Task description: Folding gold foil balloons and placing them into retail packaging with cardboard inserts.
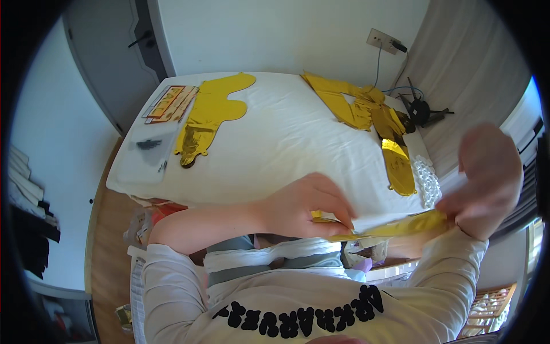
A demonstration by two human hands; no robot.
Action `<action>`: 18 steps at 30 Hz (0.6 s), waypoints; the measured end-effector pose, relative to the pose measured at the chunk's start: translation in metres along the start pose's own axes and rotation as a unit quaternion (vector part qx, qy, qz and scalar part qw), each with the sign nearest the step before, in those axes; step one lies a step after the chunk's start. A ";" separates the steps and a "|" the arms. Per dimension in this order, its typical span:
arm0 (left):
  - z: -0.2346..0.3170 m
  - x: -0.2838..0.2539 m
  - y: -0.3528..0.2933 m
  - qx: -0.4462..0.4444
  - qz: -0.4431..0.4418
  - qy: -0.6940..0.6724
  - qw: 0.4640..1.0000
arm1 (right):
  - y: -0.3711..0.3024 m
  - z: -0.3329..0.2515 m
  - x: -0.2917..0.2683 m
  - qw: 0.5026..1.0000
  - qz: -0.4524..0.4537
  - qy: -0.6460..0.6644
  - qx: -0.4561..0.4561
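Observation:
My left hand (303, 206) pinches one end of a flat gold foil balloon piece (401, 226) close to my chest. My right hand (487, 180) grips the other end of the same gold piece at the right, raised and a little blurred. The piece stretches between the two hands over the near edge of the white table (286, 137). On the table lie more deflated gold foil balloons: one at the far left (209, 112) and a pile at the far right (372, 112).
A clear plastic bag (146, 152) and a striped packet (171, 103) lie at the table's left end. A white lacy item (427, 180) sits at the right edge. Cables and a wall socket (381, 40) are behind; a grey door (109, 63) stands left.

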State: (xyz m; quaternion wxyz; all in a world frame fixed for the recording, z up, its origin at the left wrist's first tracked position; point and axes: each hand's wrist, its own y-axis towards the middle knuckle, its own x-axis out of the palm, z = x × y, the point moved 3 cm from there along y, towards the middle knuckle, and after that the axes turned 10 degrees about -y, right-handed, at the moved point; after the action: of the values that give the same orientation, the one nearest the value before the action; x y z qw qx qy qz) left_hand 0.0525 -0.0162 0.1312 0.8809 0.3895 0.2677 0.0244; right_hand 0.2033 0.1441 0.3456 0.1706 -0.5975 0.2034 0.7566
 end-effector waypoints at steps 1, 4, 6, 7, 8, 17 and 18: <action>0.006 -0.003 -0.005 -0.125 -0.012 -0.073 0.989 | -0.013 0.020 0.006 0.994 -0.052 0.092 0.016; 0.009 -0.014 -0.029 -0.253 -0.026 -0.075 0.964 | 0.007 0.060 0.031 0.968 0.038 0.096 0.229; -0.013 -0.025 -0.061 -0.342 0.140 -0.254 0.894 | 0.021 0.110 0.079 0.936 0.069 0.112 0.328; -0.022 -0.032 -0.066 -0.345 0.136 -0.253 0.894 | 0.031 0.125 0.096 0.918 0.067 0.154 0.359; -0.036 -0.045 -0.070 -0.379 0.165 -0.250 0.876 | 0.035 0.142 0.119 0.923 0.098 0.138 0.345; -0.134 -0.145 -0.130 -0.657 0.197 -0.126 0.717 | 0.052 0.181 0.317 0.897 -0.054 -0.091 0.430; -0.141 -0.148 -0.134 -0.675 0.191 -0.154 0.695 | 0.049 0.173 0.337 0.892 -0.086 -0.035 0.443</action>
State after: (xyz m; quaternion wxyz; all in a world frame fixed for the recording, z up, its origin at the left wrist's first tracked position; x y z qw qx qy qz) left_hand -0.1650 -0.0518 0.0264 0.9124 -0.2692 -0.0405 0.3055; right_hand -0.0426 0.1956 0.0579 0.4889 -0.4485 0.4592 0.5907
